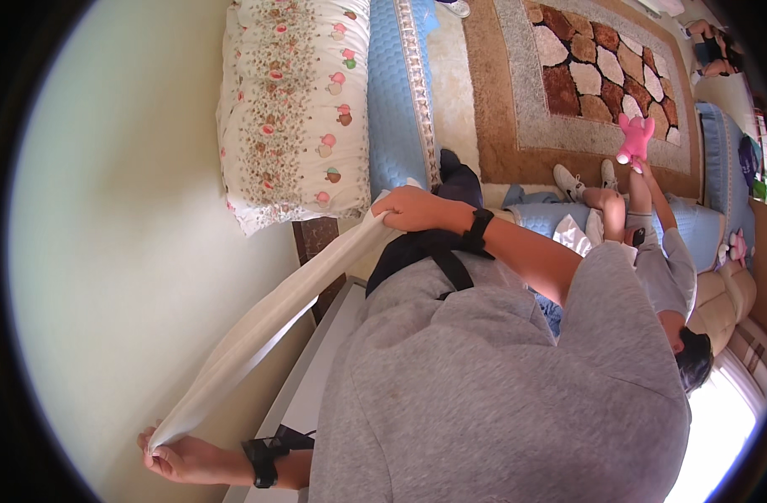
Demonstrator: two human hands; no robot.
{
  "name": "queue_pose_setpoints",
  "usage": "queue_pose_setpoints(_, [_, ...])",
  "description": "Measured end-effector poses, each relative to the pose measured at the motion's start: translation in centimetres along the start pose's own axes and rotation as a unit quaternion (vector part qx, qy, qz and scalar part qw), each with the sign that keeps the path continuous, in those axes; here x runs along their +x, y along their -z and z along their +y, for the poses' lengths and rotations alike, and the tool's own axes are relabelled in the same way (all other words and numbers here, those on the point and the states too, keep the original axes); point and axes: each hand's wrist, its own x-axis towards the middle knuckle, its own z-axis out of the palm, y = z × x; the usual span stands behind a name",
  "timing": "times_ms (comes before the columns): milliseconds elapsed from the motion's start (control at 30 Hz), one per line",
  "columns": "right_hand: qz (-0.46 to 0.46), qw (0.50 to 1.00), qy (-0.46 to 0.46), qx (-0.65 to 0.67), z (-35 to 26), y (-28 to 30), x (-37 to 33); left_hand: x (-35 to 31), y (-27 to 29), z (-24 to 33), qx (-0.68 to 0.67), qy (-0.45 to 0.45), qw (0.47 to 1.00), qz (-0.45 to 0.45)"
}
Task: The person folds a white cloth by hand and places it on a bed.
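Note:
A long piece of white cloth (270, 314) is stretched between my two hands, folded or bunched into a band. One end is pinched in the fingers of my left hand (178, 459), out at the lower left beside the pale wall. My right hand (413, 208) is closed round the other end, in front of my waist near the bed's lower corner. The band slopes up from the left hand to the right. Its exact kind I cannot make out. Both of my wrists carry black straps.
A bed with a blue quilted cover (394, 109) and a flowered bedding piece (295, 117) stands ahead. A white cabinet edge (304, 381) is at my left side. To the right, a seated person holds a pink plush toy (635, 138) over a patterned rug (597, 71).

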Motion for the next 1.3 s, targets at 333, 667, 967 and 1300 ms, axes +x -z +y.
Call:
queue_pose_setpoints(333, [-0.062, 0.982, -0.103, 0.145, 1.1, 0.5, -1.7, -0.3, 0.6, -0.2, 0.015, -0.001, 1.000, 0.004])
queue_pose_setpoints(667, [0.013, 0.984, -0.060, 0.166, 1.4, 1.2, -1.8, -0.1, -3.8, 1.7, -0.034, -0.055, 0.997, 0.048])
queue_pose_setpoints(967, [0.041, 0.983, -0.084, 0.159, 1.9, 1.5, -2.0, 0.9, -5.1, 1.9, -0.062, -0.071, 0.995, 0.023])
queue_pose_setpoints(1300, [0.084, 0.975, -0.095, 0.184, 3.7, -0.7, -1.9, 2.9, -4.5, -0.9, -0.115, -0.099, 0.988, -0.030])
